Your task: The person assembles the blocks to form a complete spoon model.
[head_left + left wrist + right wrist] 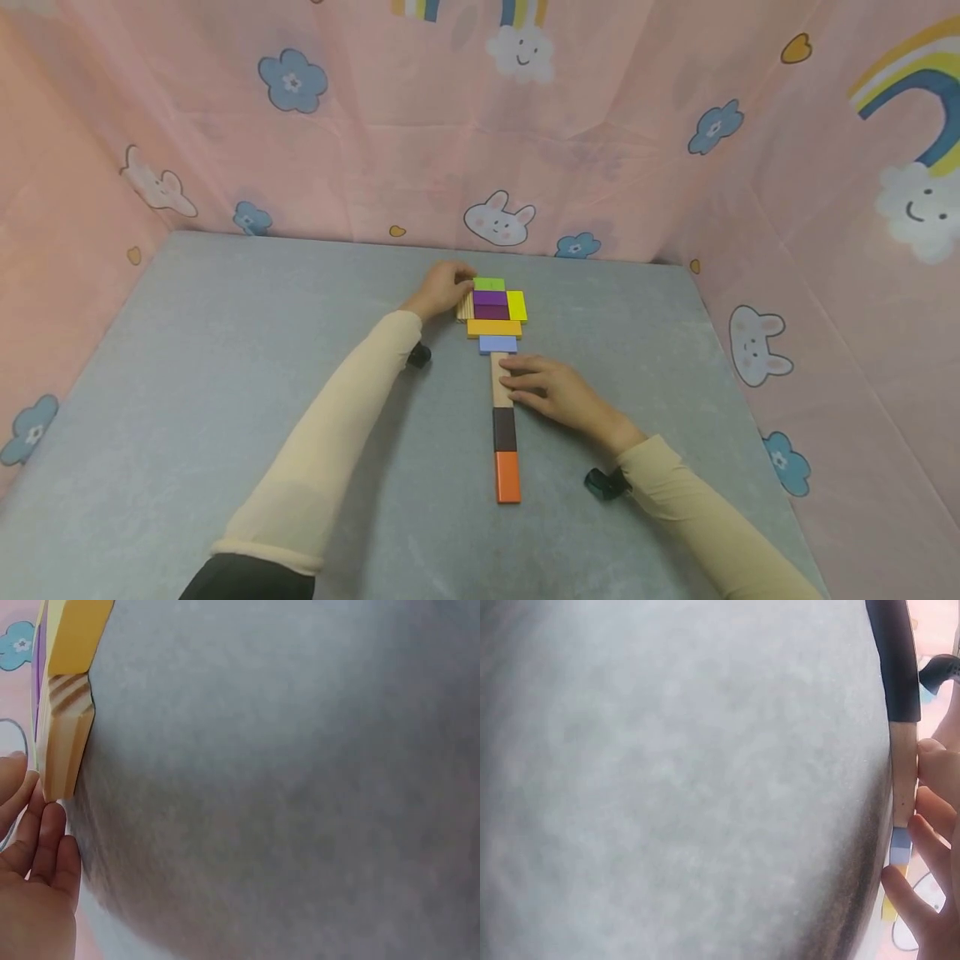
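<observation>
A figure of flat coloured blocks lies on the table. My left hand is at its far left corner, fingertips touching a striped natural-wood block beside two purple blocks. A green block lies behind the purple ones, a yellow block to their right. In front come an orange-yellow block and a light blue block. My right hand rests its spread fingers on the plain wooden block below. A dark block and an orange block continue the column.
The grey table extends around the blocks on both sides. A pink patterned curtain stands behind the table's back edge and along its sides. Small black devices hang at both wrists.
</observation>
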Demonstrator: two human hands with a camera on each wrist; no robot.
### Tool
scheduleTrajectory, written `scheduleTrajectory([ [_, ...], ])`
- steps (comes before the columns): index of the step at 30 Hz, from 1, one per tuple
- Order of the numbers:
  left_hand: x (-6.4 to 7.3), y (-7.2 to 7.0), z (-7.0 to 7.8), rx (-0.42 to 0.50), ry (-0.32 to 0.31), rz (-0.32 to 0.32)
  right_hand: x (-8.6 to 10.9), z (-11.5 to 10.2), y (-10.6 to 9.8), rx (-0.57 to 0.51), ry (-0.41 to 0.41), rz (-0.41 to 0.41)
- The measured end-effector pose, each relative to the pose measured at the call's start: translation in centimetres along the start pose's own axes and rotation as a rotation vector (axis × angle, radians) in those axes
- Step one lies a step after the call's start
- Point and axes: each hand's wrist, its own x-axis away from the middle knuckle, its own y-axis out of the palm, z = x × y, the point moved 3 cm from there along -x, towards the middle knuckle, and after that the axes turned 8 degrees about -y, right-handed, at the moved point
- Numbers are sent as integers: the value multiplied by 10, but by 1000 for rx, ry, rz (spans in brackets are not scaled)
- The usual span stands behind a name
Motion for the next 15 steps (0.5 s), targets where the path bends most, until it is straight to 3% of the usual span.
scheduleTrajectory([
  [8, 10, -19, -13, 66, -6, -13, -2, -1, -1, 17, -6, -37],
  [15, 21, -47, -32, 59, 70, -9, -7, -4, -6, 71, -10, -99],
])
